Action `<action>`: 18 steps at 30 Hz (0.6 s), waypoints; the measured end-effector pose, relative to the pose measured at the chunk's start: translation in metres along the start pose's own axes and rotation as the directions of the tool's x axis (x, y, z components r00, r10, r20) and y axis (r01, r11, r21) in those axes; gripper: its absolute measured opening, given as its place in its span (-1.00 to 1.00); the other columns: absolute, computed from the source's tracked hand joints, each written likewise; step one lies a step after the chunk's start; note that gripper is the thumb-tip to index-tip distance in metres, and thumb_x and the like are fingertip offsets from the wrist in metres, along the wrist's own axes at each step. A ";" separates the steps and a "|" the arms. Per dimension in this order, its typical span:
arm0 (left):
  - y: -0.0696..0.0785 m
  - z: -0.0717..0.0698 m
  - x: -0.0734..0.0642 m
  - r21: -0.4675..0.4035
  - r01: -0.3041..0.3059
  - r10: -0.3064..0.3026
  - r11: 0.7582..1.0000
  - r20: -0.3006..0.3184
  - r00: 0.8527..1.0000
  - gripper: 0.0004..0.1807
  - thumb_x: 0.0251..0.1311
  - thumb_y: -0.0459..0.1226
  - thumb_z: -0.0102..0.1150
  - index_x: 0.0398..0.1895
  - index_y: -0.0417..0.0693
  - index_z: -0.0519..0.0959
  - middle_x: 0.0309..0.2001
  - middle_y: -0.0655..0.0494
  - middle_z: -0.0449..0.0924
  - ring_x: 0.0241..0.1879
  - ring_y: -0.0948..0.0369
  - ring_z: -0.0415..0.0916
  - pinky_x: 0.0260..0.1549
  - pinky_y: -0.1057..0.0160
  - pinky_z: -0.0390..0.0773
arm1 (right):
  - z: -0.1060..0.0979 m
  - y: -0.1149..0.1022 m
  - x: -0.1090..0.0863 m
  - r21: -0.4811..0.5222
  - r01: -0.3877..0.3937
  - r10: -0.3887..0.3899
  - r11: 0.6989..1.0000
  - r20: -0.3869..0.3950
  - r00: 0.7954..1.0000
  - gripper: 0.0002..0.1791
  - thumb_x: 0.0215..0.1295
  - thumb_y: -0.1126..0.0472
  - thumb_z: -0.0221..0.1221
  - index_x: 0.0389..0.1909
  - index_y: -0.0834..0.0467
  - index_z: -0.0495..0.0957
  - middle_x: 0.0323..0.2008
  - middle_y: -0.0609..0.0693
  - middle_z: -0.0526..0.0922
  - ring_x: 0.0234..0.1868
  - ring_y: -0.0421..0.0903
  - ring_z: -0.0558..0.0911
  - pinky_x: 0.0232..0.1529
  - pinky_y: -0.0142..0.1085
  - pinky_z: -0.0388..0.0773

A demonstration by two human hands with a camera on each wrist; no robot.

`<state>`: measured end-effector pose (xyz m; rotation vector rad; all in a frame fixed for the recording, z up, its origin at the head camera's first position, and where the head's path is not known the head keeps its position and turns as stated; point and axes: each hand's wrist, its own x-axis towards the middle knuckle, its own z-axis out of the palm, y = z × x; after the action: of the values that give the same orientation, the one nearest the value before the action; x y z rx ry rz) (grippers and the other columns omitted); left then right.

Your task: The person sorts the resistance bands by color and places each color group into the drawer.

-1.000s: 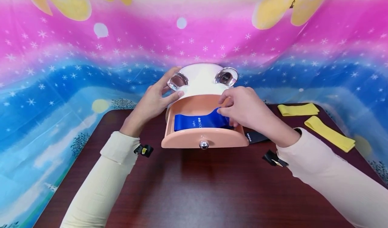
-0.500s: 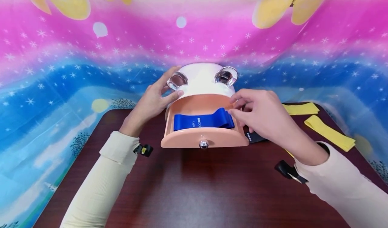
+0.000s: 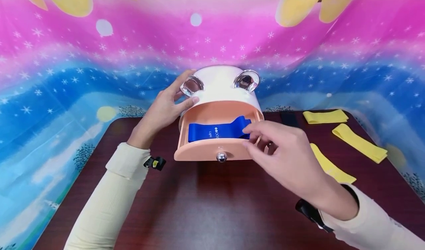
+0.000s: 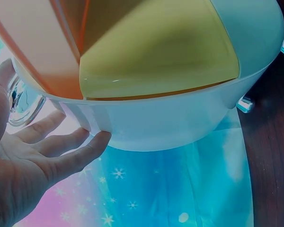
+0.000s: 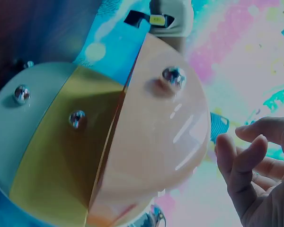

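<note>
A white rounded drawer box [image 3: 220, 76] with shiny ear-shaped trims stands at the table's back. Its peach top drawer [image 3: 199, 152] is pulled out. In the drawer lies a folded blue resistance band [image 3: 212, 132], printed "Light", its right end raised. My left hand [image 3: 162, 109] grips the box's left side, thumb at the front rim. In the left wrist view its fingertips [image 4: 102, 137] press the white shell. My right hand [image 3: 289, 157] is at the drawer's right edge, beside the blue band. The right wrist view shows its loosely bent fingers [image 5: 244, 161] with nothing between them.
Three yellow bands lie on the table's right: one at the back [image 3: 325, 116], one beyond it to the right [image 3: 360, 143], one partly behind my right wrist [image 3: 332, 165]. A dark band [image 3: 289, 119] lies near the box. Below are the closed yellow drawer [image 5: 61, 142] and teal drawer [image 5: 26, 113].
My right hand has left the blue band's raised end, drawn back rightward, then come lower and forward to the drawer's right edge. The left hand keeps its place on the box.
</note>
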<state>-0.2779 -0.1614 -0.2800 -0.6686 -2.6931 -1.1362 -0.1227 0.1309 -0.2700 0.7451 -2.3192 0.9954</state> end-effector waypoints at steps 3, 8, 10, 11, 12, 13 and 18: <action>0.000 0.000 0.000 -0.001 0.002 -0.002 1.000 -0.002 1.000 -0.15 0.44 0.00 0.28 0.63 0.74 0.03 0.62 -0.04 0.20 0.50 -0.32 0.30 0.30 -0.37 0.49 | 0.008 -0.003 -0.009 0.014 0.039 -0.038 0.999 -0.011 0.999 -0.72 0.15 0.42 0.48 -0.14 0.09 0.76 -0.38 -0.18 0.71 -0.44 -0.37 0.60 -0.42 -0.53 0.64; 0.000 -0.001 -0.001 0.000 0.002 -0.002 1.000 -0.007 1.000 -0.15 0.44 0.00 0.28 0.63 0.75 0.03 0.59 -0.06 0.24 0.51 -0.32 0.29 0.28 -0.38 0.50 | 0.025 -0.006 -0.022 0.049 0.137 -0.137 0.989 -0.014 0.991 -0.62 0.12 0.44 0.48 -0.05 0.08 0.73 -0.32 -0.17 0.72 -0.43 -0.36 0.54 -0.42 -0.60 0.55; 0.000 -0.001 -0.001 0.001 0.000 0.000 1.000 -0.008 1.000 -0.15 0.44 0.00 0.28 0.63 0.75 0.03 0.57 -0.07 0.27 0.51 -0.32 0.29 0.28 -0.39 0.49 | 0.033 -0.006 -0.026 0.057 0.169 -0.169 0.984 -0.011 0.986 -0.55 0.09 0.45 0.49 0.01 0.08 0.72 -0.29 -0.14 0.74 -0.42 -0.34 0.55 -0.41 -0.59 0.55; 0.000 -0.002 -0.001 0.001 -0.001 0.001 1.000 -0.008 1.000 -0.15 0.44 0.00 0.27 0.63 0.74 0.03 0.56 -0.08 0.29 0.51 -0.32 0.29 0.28 -0.39 0.49 | 0.036 -0.005 -0.028 0.059 0.182 -0.182 0.981 -0.011 0.983 -0.53 0.07 0.46 0.50 0.02 0.09 0.72 -0.28 -0.13 0.74 -0.42 -0.32 0.55 -0.40 -0.58 0.56; 0.000 -0.002 -0.001 0.002 -0.001 0.001 1.000 -0.007 1.000 -0.15 0.44 0.00 0.27 0.63 0.74 0.02 0.55 -0.08 0.30 0.50 -0.32 0.29 0.29 -0.39 0.49 | 0.040 -0.004 -0.029 0.058 0.194 -0.194 0.979 -0.015 0.981 -0.53 0.05 0.46 0.50 0.01 0.10 0.72 -0.28 -0.11 0.75 -0.42 -0.31 0.56 -0.39 -0.58 0.57; 0.000 -0.001 -0.001 0.002 -0.001 0.001 1.000 -0.007 1.000 -0.15 0.44 0.00 0.27 0.63 0.75 0.02 0.53 -0.08 0.32 0.50 -0.32 0.30 0.28 -0.39 0.49 | 0.043 -0.002 -0.031 0.050 0.207 -0.206 0.977 -0.022 0.978 -0.53 0.03 0.46 0.51 0.00 0.11 0.72 -0.30 -0.11 0.74 -0.42 -0.30 0.56 -0.38 -0.57 0.58; 0.001 0.000 -0.001 0.001 -0.003 0.003 1.000 0.000 1.000 -0.14 0.44 0.00 0.28 0.63 0.74 0.02 0.56 -0.08 0.28 0.50 -0.32 0.30 0.28 -0.38 0.50 | 0.058 0.007 -0.032 0.024 0.261 -0.259 0.965 -0.053 0.964 -0.56 0.01 0.46 0.52 -0.03 0.15 0.73 -0.34 -0.09 0.72 -0.45 -0.28 0.54 -0.37 -0.57 0.56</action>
<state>-0.2764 -0.1614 -0.2794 -0.6732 -2.6916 -1.1343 -0.1173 0.0996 -0.3281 0.9963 -2.1005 0.9216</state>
